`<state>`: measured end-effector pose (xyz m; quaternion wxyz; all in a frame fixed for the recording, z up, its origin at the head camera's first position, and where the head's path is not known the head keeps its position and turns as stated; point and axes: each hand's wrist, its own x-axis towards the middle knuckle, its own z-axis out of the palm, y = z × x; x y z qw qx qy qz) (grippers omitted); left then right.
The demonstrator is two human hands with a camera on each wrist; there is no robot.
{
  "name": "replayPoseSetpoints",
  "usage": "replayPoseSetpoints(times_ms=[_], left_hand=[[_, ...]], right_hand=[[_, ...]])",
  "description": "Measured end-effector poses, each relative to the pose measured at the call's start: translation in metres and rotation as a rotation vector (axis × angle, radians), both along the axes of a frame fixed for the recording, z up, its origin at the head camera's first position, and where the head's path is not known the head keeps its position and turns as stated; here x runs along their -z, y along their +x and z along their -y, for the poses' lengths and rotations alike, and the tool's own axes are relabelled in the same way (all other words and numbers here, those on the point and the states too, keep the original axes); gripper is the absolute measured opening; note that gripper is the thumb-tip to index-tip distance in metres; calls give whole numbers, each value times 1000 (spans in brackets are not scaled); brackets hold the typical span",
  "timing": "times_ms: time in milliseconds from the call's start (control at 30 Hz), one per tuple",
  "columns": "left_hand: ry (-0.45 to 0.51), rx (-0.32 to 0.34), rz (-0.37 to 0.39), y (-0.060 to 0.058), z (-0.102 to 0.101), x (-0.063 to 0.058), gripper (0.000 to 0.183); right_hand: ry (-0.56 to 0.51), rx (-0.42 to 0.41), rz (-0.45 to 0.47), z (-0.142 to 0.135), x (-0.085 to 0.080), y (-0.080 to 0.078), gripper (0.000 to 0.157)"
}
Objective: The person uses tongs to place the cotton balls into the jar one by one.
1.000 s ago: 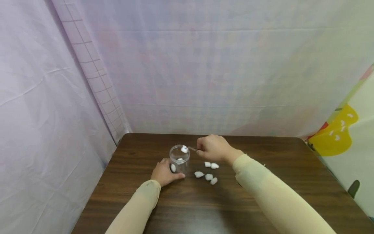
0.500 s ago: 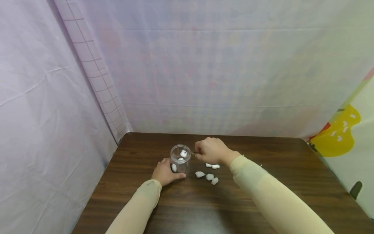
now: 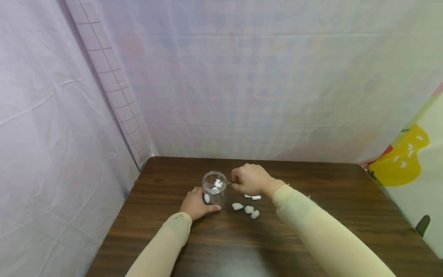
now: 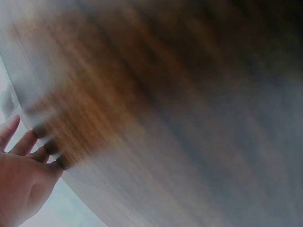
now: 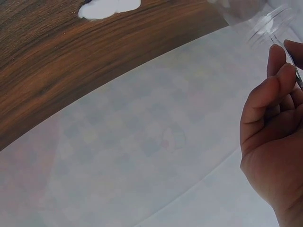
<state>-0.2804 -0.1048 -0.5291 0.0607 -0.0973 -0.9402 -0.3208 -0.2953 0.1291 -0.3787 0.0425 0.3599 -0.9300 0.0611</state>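
A clear plastic jar (image 3: 219, 198) stands upright on the table without a lid, several white cotton balls visible inside. My left hand (image 3: 196, 204) wraps round its left and near side, thumb low at the front. To the right of the rim, my right hand (image 3: 252, 179) pinches thin metal tweezers (image 3: 230, 182), whose tips reach inside the jar's mouth at a white cotton ball (image 3: 218, 183). Whether the tips still grip that ball I cannot tell. In the right wrist view, curled fingers (image 5: 277, 59) hold the tweezers beside the jar (image 5: 271, 21). The left wrist view leaves the jar hardly visible.
Several loose cotton balls (image 3: 237, 206) lie on the brown wooden table (image 3: 221, 238), right of the jar. Two more cotton pieces (image 3: 256, 197) lie just below the right hand. A pale curtain (image 3: 242, 84) hangs behind the table's back edge.
My right hand has lowered slightly, bringing the tweezers and cotton ball from the rim's level down into the jar's mouth. The left hand keeps its hold on the jar.
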Motion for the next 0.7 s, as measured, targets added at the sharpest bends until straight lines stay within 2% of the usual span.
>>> replayPoseSetpoints(times_ms=[700], left_hand=[[1,1,-1,1,0,-2,83]], right_hand=[[5,28,32,-1,-4,1,18]])
